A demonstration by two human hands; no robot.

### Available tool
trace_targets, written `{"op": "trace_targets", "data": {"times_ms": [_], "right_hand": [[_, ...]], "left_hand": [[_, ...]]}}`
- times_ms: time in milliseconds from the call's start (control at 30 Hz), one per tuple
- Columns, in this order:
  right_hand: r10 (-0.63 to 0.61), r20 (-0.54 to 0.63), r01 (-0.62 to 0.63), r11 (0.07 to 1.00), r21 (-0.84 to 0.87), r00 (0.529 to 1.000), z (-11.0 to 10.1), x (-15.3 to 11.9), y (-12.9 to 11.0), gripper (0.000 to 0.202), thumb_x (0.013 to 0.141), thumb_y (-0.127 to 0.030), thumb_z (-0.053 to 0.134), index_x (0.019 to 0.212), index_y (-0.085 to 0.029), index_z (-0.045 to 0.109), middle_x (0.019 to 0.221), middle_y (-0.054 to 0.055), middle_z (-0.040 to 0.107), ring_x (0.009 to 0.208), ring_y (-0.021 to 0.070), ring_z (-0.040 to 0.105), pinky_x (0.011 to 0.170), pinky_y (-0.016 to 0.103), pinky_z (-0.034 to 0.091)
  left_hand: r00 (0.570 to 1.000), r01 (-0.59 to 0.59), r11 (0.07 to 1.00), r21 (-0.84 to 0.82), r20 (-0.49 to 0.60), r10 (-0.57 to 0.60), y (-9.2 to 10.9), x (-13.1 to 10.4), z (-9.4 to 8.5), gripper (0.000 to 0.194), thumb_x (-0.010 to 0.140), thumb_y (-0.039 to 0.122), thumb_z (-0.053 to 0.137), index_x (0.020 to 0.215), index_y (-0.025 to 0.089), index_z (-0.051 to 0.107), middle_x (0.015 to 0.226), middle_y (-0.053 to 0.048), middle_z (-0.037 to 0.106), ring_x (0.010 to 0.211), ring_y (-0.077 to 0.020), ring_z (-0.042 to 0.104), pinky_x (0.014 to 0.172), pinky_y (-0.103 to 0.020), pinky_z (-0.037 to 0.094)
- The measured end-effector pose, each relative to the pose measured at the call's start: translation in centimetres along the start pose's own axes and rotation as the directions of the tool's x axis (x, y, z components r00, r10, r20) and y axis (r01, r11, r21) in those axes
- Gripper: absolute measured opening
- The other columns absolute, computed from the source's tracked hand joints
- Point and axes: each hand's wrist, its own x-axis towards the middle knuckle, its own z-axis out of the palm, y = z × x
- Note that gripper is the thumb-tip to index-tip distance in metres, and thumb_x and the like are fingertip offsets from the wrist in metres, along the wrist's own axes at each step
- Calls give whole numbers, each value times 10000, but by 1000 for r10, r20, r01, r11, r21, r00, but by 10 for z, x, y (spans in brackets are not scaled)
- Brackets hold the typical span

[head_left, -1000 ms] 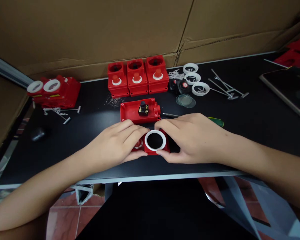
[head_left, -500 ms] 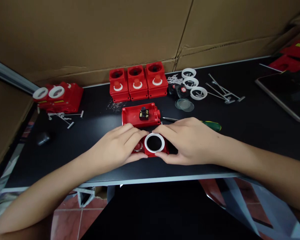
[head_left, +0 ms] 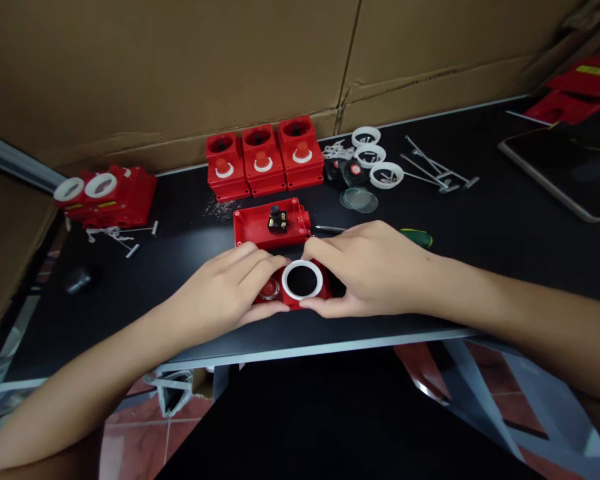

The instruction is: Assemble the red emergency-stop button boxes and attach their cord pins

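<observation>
Ring atop red housing, between left hand and right hand

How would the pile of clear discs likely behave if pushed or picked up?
The clear discs look thin and glassy, so they may be brittle. Overlapping flat, they would probably slide over each other. Their low edges may resist pinching.

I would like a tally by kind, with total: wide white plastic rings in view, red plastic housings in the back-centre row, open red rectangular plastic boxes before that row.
Wide white plastic rings: 6 (one between left hand and right hand)
Red plastic housings, back-centre row: 3
Open red rectangular plastic box: 1
Total: 10
</observation>
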Motion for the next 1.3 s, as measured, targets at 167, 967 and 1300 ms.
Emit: {"op": "trace_targets", "data": {"times_ms": [167, 967, 1300], "right_hand": [[55, 59, -59, 996, 66, 997, -2, 3, 0, 550, 1083, -682, 537, 1062, -147, 662, 887, 54, 778, 686, 132, 613, 683, 260, 164], [209, 13, -209, 978, -20, 978, -24, 3, 30, 394, 1124, -318, 397, 1129, -168, 761, 1001, 56, 778, 771, 107, 526, 724, 282, 220], [115, -81, -121, 990, -69, 990, -14, 3, 34, 399, 1141, -298, 423, 1255, -147, 774, 1241, 96, 704, 787, 64, 441, 675, 230, 233]], "left_hand": [[1000, -7, 1000, -5, 4, 7, 1, 2, -2, 464, 1209, 498, 682, 1379, 66, 653, 1144, -163, 819, 952, -281, 760, 841, -398, 657], [998, 32, 999, -1, 54, -32, 0, -2, -2, 469, 1210, 488, 681, 1515, 131, 667, 1281, -173, 844, 1047, -299, 798, 974, -432, 680], [999, -20, 996, 92, 26, 18, 2, -3, -1, 490, 1209, 435, 673, 1533, 68, 663, 1260, -191, 843, 1060, -322, 810, 989, -454, 696]]}}
